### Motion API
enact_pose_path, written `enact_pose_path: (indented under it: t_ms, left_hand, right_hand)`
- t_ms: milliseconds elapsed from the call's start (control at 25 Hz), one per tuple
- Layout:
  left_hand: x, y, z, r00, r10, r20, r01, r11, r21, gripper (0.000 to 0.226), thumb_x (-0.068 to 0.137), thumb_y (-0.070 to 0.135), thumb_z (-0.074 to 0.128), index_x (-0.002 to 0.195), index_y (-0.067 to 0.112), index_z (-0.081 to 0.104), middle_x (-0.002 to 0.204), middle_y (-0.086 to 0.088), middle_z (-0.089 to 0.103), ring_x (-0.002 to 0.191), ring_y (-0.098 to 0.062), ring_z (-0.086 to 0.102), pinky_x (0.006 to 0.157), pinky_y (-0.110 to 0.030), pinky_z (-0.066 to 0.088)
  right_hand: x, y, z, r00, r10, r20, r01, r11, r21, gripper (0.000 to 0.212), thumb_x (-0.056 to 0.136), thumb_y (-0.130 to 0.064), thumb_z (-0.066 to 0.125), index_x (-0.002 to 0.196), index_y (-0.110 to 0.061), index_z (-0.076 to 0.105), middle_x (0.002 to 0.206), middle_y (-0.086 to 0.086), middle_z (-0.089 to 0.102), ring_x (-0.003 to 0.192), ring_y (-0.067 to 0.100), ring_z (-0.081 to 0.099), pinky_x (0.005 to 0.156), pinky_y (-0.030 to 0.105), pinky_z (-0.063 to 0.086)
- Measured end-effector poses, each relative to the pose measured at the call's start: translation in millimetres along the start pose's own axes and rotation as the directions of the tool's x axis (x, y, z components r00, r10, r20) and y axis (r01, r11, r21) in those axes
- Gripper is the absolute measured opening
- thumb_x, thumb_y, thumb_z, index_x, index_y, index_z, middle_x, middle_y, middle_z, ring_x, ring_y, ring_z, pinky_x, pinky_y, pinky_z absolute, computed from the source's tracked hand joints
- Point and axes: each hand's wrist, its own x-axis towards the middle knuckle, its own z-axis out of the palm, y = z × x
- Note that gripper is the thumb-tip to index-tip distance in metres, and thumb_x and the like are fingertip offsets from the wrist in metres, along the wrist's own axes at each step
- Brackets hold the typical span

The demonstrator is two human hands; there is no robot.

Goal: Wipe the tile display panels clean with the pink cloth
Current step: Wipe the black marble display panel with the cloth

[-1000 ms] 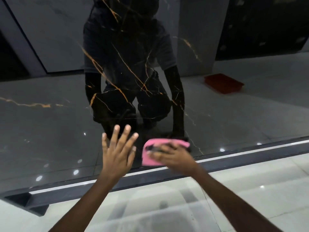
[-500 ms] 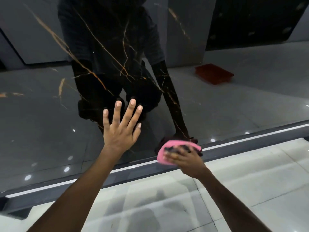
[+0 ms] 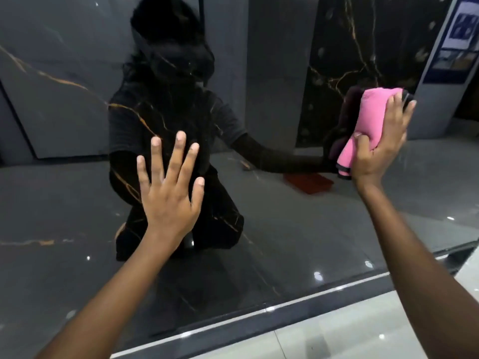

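At five o'clock we see a pale glossy tiled floor (image 3: pixel 337 340); toward three o'clock, a reflected flat red rectangular tray (image 3: pixel 308 183); at two o'clock, a blue-edged poster board (image 3: pixel 456 42).

A tile showroom: glossy black marble display panel (image 3: pixel 285 242), pale polished floor (image 3: pixel 337 340).

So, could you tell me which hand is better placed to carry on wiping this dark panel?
The right hand: it already grips the pink cloth against the glossy tile panel. The left hand is spread flat on the panel, holding nothing, apparently bracing.
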Motion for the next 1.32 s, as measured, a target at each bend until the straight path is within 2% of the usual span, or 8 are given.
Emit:
enact_pose_path:
  t_ms: [160, 360, 640, 760, 880, 1080, 1240, 1320]
  left_hand:
    - [-14, -1, 12, 0.999, 0.053, 0.011, -0.054, 0.984, 0.171, 0.058, 0.103, 0.039, 0.029, 0.156, 0.026, 0.009, 0.163, 0.003, -0.007, 0.148, -0.031, -0.013, 0.118, -0.053, -0.004]
    - [2, -2, 1, 0.998, 0.039, 0.050, -0.045, 0.992, 0.121, 0.058, 0.103, 0.039, 0.030, 0.155, 0.027, 0.011, 0.163, 0.005, -0.006, 0.149, -0.029, -0.012, 0.119, -0.052, -0.003]
    - [112, 3, -45, 0.997, -0.064, -0.037, 0.059, 0.990, -0.126, 0.057, 0.096, 0.032, 0.043, 0.151, 0.021, 0.030, 0.160, -0.003, 0.018, 0.149, -0.027, 0.006, 0.120, -0.045, -0.004]
    - [169, -20, -47, 0.996, -0.069, -0.055, 0.068, 0.997, -0.024, 0.057, 0.099, 0.034, 0.038, 0.154, 0.023, 0.025, 0.162, -0.001, 0.015, 0.149, -0.029, 0.008, 0.119, -0.046, -0.004]
    - [147, -26, -34, 1.000, -0.016, -0.020, 0.017, 0.995, 0.093, 0.058, 0.100, 0.037, 0.033, 0.155, 0.023, 0.021, 0.163, 0.000, 0.012, 0.150, -0.028, 0.006, 0.118, -0.051, 0.000]
    - [145, -27, -40, 0.999, 0.022, -0.026, -0.021, 0.999, 0.043, 0.056, 0.099, 0.036, 0.034, 0.153, 0.023, 0.026, 0.161, -0.001, 0.018, 0.149, -0.027, 0.008, 0.118, -0.051, 0.004]
    - [225, -32, -58, 0.988, 0.011, -0.154, -0.018, 0.999, -0.045, 0.056, 0.096, 0.033, 0.040, 0.151, 0.022, 0.031, 0.160, -0.001, 0.022, 0.148, -0.028, 0.015, 0.118, -0.047, 0.004]
    - [271, -44, -63, 0.988, -0.038, -0.148, 0.036, 0.999, -0.013, 0.057, 0.099, 0.036, 0.034, 0.154, 0.022, 0.025, 0.162, 0.000, 0.016, 0.149, -0.028, 0.011, 0.119, -0.049, 0.004]
  right_hand:
    - [-121, -52, 20, 0.936, -0.292, 0.197, 0.291, 0.956, 0.033, 0.085, 0.077, -0.025, 0.050, 0.155, -0.017, 0.019, 0.158, 0.001, 0.029, 0.149, 0.023, 0.015, 0.119, 0.033, 0.014]
    - [-180, -60, 6, 0.116, -0.807, 0.579, 0.915, 0.314, 0.255, 0.081, 0.084, -0.028, 0.049, 0.156, -0.023, 0.012, 0.160, -0.005, 0.019, 0.150, 0.016, 0.003, 0.122, 0.038, 0.001]
    - [142, -68, -7, 0.987, -0.015, 0.157, 0.008, 0.999, 0.044, 0.080, 0.074, -0.018, 0.046, 0.152, -0.008, 0.029, 0.160, 0.011, 0.023, 0.149, 0.032, 0.012, 0.119, 0.021, 0.005]
    - [161, -108, 1, 0.976, 0.210, 0.064, -0.216, 0.971, 0.099, 0.081, 0.073, -0.016, 0.045, 0.152, -0.011, 0.030, 0.160, 0.007, 0.022, 0.150, 0.028, 0.012, 0.119, 0.042, 0.017]
    - [53, -153, 32, 0.934, -0.321, 0.159, 0.309, 0.946, 0.098, 0.081, 0.066, -0.012, 0.059, 0.145, -0.003, 0.042, 0.154, 0.012, 0.033, 0.144, 0.031, 0.028, 0.117, 0.042, 0.022]
    - [-19, -159, 32, 0.203, -0.870, 0.450, 0.886, 0.359, 0.293, 0.068, 0.083, -0.024, 0.058, 0.148, -0.016, 0.039, 0.154, 0.003, 0.037, 0.147, 0.022, 0.023, 0.118, 0.044, 0.022]
    - [154, -143, 24, 0.902, -0.377, 0.209, 0.377, 0.925, 0.044, 0.076, 0.073, -0.015, 0.051, 0.147, -0.008, 0.037, 0.154, 0.017, 0.034, 0.142, 0.029, 0.028, 0.116, 0.030, 0.019]
    - [235, -129, 9, 0.995, 0.077, 0.071, -0.083, 0.994, 0.077, 0.071, 0.080, -0.011, 0.050, 0.149, -0.012, 0.034, 0.155, 0.012, 0.031, 0.140, 0.029, 0.031, 0.115, 0.028, 0.023]
